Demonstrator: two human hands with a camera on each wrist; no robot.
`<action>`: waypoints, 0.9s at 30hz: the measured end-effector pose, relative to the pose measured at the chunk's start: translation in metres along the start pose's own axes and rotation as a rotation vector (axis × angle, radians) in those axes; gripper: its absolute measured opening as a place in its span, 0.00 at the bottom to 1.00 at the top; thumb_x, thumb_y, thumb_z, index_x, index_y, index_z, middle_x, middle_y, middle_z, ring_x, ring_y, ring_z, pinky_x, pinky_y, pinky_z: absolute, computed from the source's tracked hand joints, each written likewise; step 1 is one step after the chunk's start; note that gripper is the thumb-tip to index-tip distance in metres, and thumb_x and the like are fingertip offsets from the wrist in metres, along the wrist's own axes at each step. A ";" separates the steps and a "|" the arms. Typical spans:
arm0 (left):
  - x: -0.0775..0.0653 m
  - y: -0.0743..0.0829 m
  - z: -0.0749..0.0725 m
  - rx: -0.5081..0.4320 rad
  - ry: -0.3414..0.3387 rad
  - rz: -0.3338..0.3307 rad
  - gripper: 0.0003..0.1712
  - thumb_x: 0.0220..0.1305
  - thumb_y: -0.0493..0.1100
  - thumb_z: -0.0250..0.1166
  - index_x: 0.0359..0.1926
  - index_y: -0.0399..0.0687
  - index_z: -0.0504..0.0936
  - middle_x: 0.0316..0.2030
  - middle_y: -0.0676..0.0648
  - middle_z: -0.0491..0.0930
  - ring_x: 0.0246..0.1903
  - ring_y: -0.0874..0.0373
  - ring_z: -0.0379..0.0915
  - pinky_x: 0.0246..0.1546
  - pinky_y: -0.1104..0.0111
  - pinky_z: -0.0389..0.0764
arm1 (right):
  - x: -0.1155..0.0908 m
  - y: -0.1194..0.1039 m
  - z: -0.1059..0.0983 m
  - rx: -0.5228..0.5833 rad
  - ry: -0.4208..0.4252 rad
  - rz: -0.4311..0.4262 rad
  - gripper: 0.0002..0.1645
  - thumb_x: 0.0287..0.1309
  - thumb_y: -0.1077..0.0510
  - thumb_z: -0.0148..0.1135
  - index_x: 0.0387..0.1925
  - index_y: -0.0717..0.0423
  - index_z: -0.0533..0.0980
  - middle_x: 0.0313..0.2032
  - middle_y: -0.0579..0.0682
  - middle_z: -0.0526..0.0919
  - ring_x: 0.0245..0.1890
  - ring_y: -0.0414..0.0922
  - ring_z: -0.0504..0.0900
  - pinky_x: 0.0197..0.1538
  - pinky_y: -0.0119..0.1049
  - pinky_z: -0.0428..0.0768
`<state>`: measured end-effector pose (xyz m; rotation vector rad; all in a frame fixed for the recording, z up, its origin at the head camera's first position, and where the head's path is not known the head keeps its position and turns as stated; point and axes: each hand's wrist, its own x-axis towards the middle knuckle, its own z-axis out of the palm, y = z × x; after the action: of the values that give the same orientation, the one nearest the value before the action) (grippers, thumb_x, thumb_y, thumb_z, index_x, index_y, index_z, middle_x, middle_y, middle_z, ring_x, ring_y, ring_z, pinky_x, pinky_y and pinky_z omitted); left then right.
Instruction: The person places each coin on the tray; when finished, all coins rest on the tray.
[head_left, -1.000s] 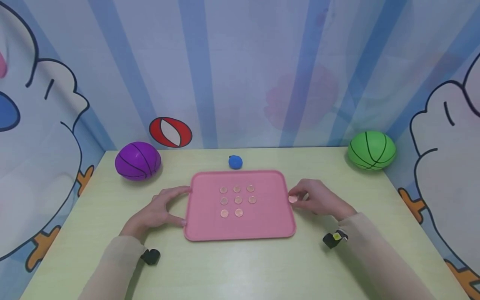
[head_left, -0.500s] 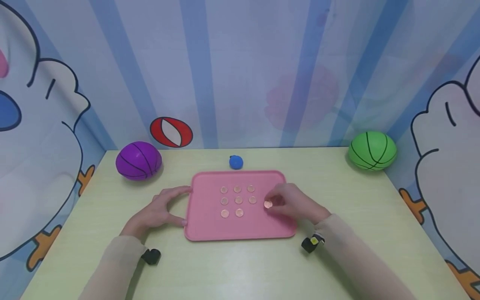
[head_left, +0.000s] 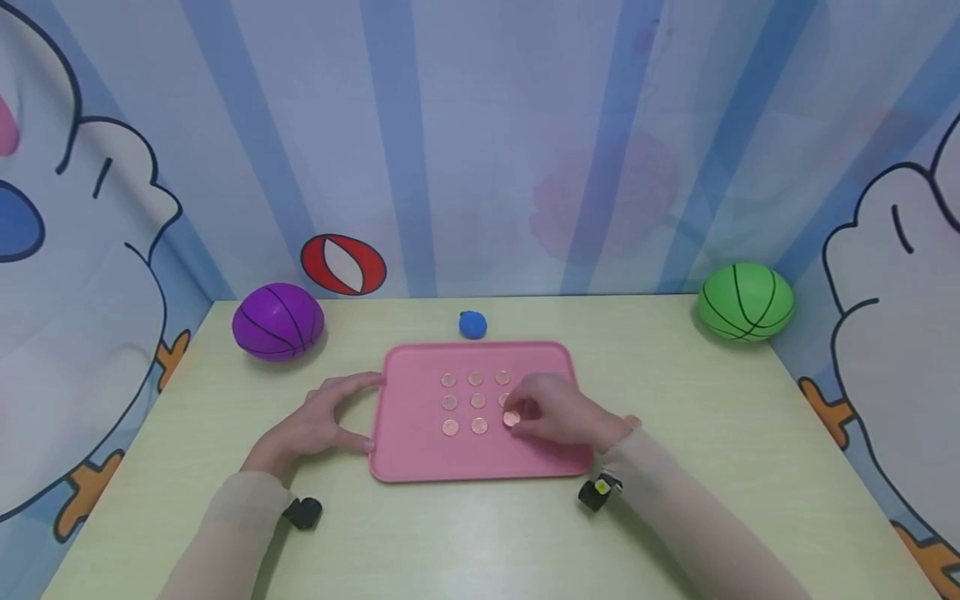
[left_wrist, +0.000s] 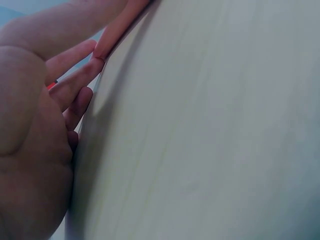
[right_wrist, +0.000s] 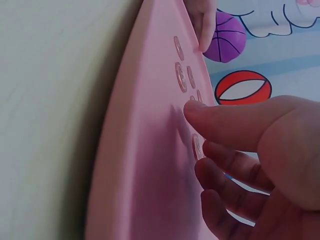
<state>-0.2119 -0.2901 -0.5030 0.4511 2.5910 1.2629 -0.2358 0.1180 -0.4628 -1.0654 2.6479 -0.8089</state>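
A pink tray lies on the table, with several small round copper-coloured coins set out in rows on it. My right hand is over the tray's right half, thumb and fingertips pinching one more coin at the right end of the front row. A coin behind it is partly covered by the fingers. In the right wrist view the thumb and curled fingers come close over the tray surface. My left hand has thumb and index finger spread apart, their tips touching the tray's left rim.
Behind the tray sits a small blue ball-shaped object. A purple ball is at the back left, a green ball at the back right. A printed curtain hangs along the table's back edge.
My right hand has carried the pinched coin leftward from beyond the tray's right rim to the front row of coins. The left hand has stayed at the left rim.
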 end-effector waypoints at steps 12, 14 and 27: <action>0.001 0.000 0.000 0.015 0.003 0.004 0.59 0.42 0.55 0.87 0.77 0.65 0.70 0.78 0.48 0.63 0.77 0.40 0.48 0.74 0.30 0.41 | 0.004 -0.001 0.009 -0.043 -0.025 0.057 0.13 0.58 0.58 0.79 0.46 0.51 0.89 0.37 0.40 0.85 0.38 0.39 0.79 0.46 0.35 0.81; 0.001 0.000 0.000 0.018 0.004 0.003 0.59 0.41 0.55 0.87 0.76 0.66 0.70 0.78 0.49 0.63 0.77 0.41 0.49 0.74 0.30 0.41 | 0.004 -0.001 0.010 -0.039 -0.027 0.060 0.14 0.58 0.58 0.79 0.46 0.52 0.88 0.37 0.40 0.86 0.38 0.39 0.79 0.46 0.35 0.82; 0.001 -0.001 0.001 0.021 0.001 -0.014 0.61 0.40 0.56 0.88 0.77 0.67 0.69 0.78 0.49 0.63 0.76 0.41 0.49 0.74 0.30 0.43 | 0.001 0.005 0.010 -0.035 -0.021 0.032 0.10 0.61 0.59 0.76 0.45 0.54 0.88 0.38 0.42 0.87 0.39 0.38 0.81 0.48 0.36 0.83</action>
<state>-0.2123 -0.2898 -0.5042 0.4362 2.6057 1.2329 -0.2363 0.1160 -0.4734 -1.0315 2.6639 -0.7437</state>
